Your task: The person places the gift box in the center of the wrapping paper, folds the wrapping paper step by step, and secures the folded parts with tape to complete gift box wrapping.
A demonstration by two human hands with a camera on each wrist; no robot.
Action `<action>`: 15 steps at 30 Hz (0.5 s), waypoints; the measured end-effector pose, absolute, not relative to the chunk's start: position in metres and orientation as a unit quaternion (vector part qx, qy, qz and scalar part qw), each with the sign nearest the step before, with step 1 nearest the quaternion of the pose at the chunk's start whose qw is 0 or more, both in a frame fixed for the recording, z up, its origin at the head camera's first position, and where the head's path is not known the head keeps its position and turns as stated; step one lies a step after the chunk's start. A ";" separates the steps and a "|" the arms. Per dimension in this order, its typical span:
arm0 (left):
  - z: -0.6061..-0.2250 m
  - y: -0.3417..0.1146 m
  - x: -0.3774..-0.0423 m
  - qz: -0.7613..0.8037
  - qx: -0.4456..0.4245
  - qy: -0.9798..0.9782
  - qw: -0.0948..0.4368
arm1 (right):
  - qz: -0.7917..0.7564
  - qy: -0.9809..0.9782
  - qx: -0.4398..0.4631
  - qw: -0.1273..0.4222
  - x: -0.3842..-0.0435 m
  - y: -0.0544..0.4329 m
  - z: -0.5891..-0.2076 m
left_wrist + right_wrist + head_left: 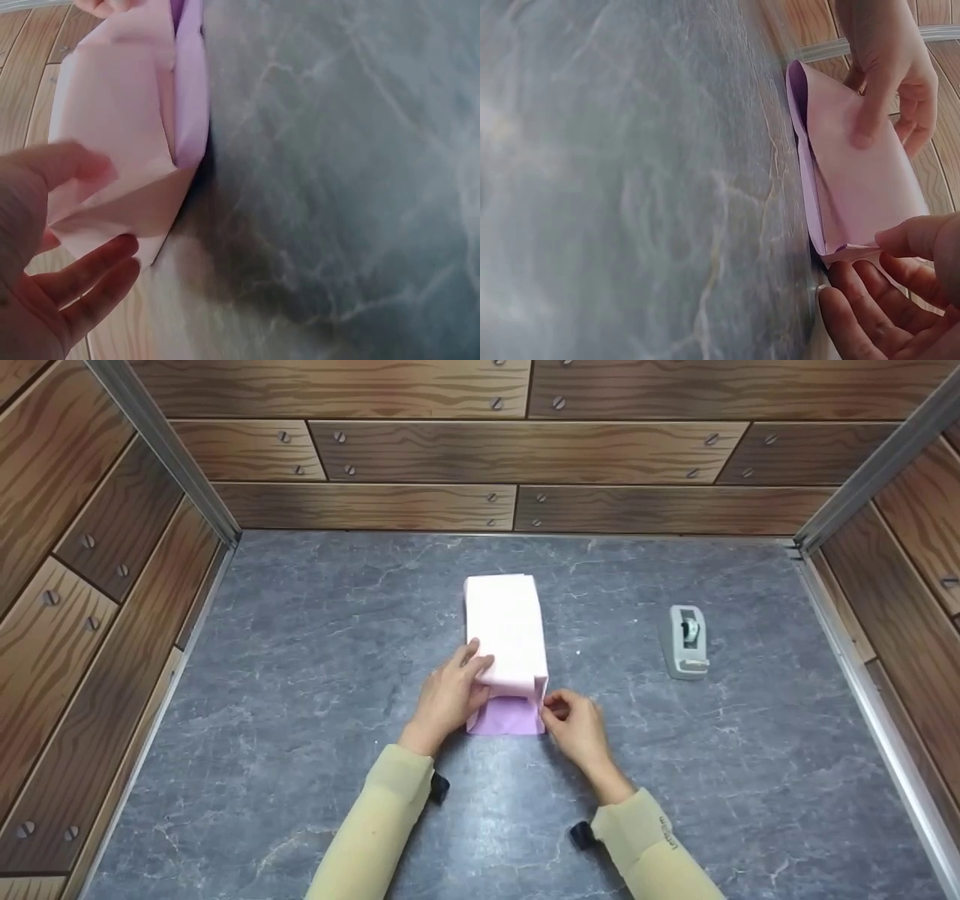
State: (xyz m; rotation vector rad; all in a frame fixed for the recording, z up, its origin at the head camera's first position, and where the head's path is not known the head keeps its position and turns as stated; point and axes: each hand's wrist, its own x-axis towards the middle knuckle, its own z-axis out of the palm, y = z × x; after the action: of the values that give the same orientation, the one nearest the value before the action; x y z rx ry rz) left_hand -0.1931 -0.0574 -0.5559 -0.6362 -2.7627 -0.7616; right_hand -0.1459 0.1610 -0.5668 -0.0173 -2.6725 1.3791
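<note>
Sleeves: your two yellow-green cuffs [369, 829] come in low from either side, nearest the head camera, with your hands reaching inward from them.
Paper packet: your folded pink paper packet [506, 622] lies on the grey surface [300, 660] straight ahead of you, near the middle, between and beyond your wrists.
Long axis: it points away from you, almost square to the back wall [517, 454], so your fingers meet one short end while most of the length lies beyond them.
Near end: this end faces you, and its lilac flap [510, 716] shows low down, close to the surface; your right wrist view shows a gap between lilac and pink layers.
Left hand: your left hand [444, 695] is on the packet's left side by the near end, fingers over the top and thumb at the end, holding the paper between them.
Right hand: your right hand [581, 729] pinches the near right corner between thumb and fingertips, the other fingers curled beneath.
Nearer hand: both touch the packet; your right is nearer the right corner fold, your left reaches farther up the top.
From the fingers: the packet's body lies ahead and to the right of your left fingers, ahead and to the left of your right ones; the flap sits between both hands.
Tape dispenser: it stands well apart [688, 643], off to your right, untouched.
</note>
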 end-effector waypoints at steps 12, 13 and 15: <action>-0.555 -0.057 -0.193 -0.267 -0.204 -0.937 0.094 | 0.451 -0.890 -0.002 0.062 -0.147 0.160 -0.564; -0.556 -0.057 -0.193 -0.267 -0.206 -0.937 0.096 | 0.453 -0.889 0.000 0.063 -0.147 0.160 -0.564; -0.556 -0.057 -0.193 -0.268 -0.207 -0.936 0.099 | 0.454 -0.889 0.006 0.065 -0.146 0.160 -0.564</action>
State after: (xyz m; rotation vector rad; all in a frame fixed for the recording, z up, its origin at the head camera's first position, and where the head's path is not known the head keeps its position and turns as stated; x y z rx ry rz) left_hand -0.1931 -0.0566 -0.5559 -0.6118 -2.7685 -0.7915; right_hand -0.1465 0.1598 -0.5640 0.0169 -2.6820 1.3706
